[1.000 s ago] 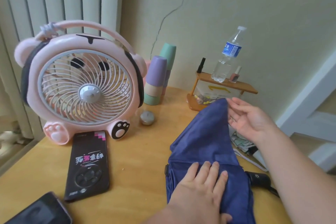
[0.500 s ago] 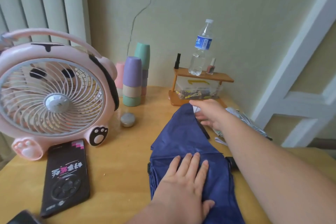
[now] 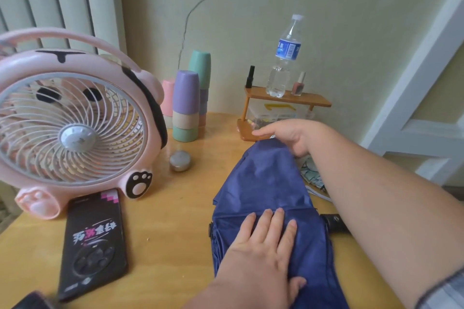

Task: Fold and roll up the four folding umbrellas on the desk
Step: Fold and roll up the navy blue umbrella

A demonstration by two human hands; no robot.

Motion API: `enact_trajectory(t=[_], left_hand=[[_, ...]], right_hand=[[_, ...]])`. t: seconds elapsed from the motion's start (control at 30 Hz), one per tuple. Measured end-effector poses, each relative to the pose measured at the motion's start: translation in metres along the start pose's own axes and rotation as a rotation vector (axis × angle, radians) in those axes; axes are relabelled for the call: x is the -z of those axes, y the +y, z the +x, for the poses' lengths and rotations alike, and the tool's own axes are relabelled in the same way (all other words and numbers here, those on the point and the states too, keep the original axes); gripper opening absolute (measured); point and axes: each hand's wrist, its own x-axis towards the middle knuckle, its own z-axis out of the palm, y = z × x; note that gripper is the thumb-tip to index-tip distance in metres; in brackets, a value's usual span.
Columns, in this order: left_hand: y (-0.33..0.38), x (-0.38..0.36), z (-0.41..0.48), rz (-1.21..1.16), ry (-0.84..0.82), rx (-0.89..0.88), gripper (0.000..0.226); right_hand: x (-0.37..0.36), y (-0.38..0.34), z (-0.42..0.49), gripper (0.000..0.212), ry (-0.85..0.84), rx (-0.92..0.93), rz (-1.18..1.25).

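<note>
In the head view, your navy umbrella [image 3: 271, 190] lies collapsed on the wooden desk [image 3: 165, 221], right of the middle. It runs away from you, and its far tip almost reaches the small wooden shelf [image 3: 288, 100]. Your left hand [image 3: 266, 248] presses flat on the near half of the cloth, fingers straight and close together, thumb tucked at the side. Your right hand [image 3: 293, 136] rests on the far tip with one finger stretched out to the left. The other fingers are hidden beneath the hand, so you cannot tell whether they grip the cloth. The umbrella's black handle [image 3: 334, 224] pokes out under your right forearm. A pink fan [image 3: 75, 130] stands at the left with a black phone [image 3: 94, 241] lying in front of it. Stacked cups [image 3: 185, 105] stand behind, and a water bottle [image 3: 285, 57] stands on the shelf.
</note>
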Motion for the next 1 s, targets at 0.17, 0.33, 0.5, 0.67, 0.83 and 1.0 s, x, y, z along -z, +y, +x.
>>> enact_trajectory(t=[0.17,0.33,0.5,0.67,0.83,1.0], left_hand=[[0.001,0.006,-0.005,0.000,0.082,-0.026,0.085],[0.004,0.020,-0.014,0.136,-0.005,-0.103,0.095],[0.012,0.024,-0.017,0.144,-0.040,-0.088,0.096],[0.010,0.019,-0.036,0.142,0.064,-0.157,0.077],[-0.004,0.035,-0.073,-0.093,0.218,-0.321,0.037],[-0.031,0.082,-0.067,-0.782,0.514,0.381,0.014]], right_hand=[[0.001,0.003,-0.006,0.027,0.059,0.260,0.246],[0.002,0.015,-0.049,0.026,0.095,0.530,0.554],[-0.014,0.041,-0.109,0.020,0.202,0.741,0.690],[-0.058,0.130,-0.158,0.026,0.266,0.756,0.667],[-0.084,0.198,-0.160,0.029,0.155,0.576,0.806],[-0.084,0.201,-0.157,0.028,0.112,0.666,0.929]])
